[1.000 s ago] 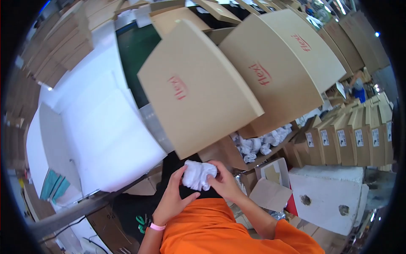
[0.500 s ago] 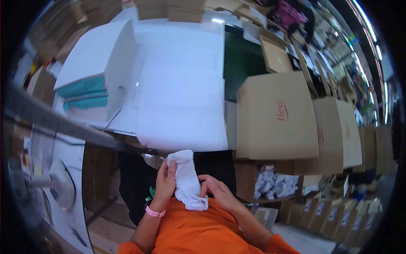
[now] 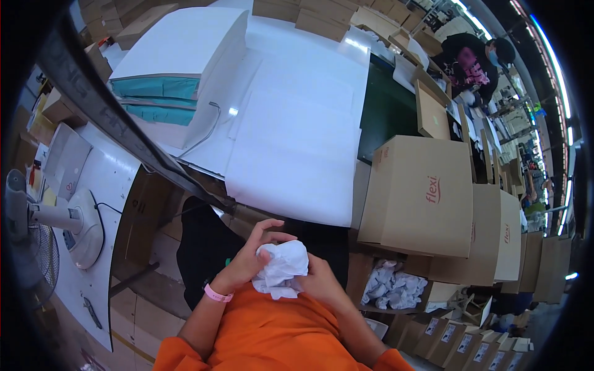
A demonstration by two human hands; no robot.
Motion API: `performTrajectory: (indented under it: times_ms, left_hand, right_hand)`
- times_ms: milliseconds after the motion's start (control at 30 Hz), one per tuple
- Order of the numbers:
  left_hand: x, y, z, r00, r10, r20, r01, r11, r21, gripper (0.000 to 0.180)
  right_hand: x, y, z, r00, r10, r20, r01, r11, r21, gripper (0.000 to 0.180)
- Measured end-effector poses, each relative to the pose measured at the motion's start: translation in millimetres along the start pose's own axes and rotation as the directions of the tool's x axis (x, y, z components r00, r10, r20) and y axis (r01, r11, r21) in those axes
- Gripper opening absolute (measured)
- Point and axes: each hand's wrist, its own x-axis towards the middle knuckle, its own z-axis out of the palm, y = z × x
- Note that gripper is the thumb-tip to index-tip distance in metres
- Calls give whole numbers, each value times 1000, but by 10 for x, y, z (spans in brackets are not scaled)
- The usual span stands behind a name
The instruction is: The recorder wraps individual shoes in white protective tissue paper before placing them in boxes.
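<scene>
A wad of crumpled white paper [image 3: 281, 267] is held between my two hands, above my lap and just short of the table edge. My left hand [image 3: 249, 258] lies along its left side, the thumb pressed on the paper and the fingers reaching loosely over the top. On the other side, my right hand [image 3: 320, 279] grips the paper, its fingertips partly hidden behind it. A stack of flat white sheets [image 3: 297, 148] lies on the table directly beyond my hands.
Brown cartons [image 3: 427, 198] stand to the right, above an open box of crumpled paper [image 3: 393, 287]. A white fan [image 3: 86, 229] and a dark metal post [image 3: 124, 123] are on the left. Behind the post is a white cover over teal material [image 3: 154, 89]. A co-worker [image 3: 473, 65] bends at the far right.
The paper has gone from a long, loose strip to a compact wad. My left fingers have lifted and spread over it, and my right hand has come closer. The view has shifted.
</scene>
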Motion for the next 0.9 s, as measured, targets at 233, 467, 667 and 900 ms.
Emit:
performTrajectory:
  times_ms: [233, 467, 667, 900]
  left_hand:
    - [57, 2, -93, 993, -105, 44, 113, 962, -249, 134]
    - [70, 46, 10, 991, -123, 48, 115, 983, 141, 106]
    - [25, -199, -88, 998, 30, 50, -34, 996, 79, 69]
    - [116, -193, 100, 852, -292, -434, 63, 880, -470, 53]
  right_hand:
    - [2, -227, -388, 988, 81, -131, -30, 934, 355, 23]
    - [47, -118, -424, 926, 168, -338, 74, 797, 599, 32]
    - [52, -63, -379, 947, -25, -320, 113, 959, 260, 36]
    - [97, -7, -379, 893, -1, -450, 127, 960, 251, 46]
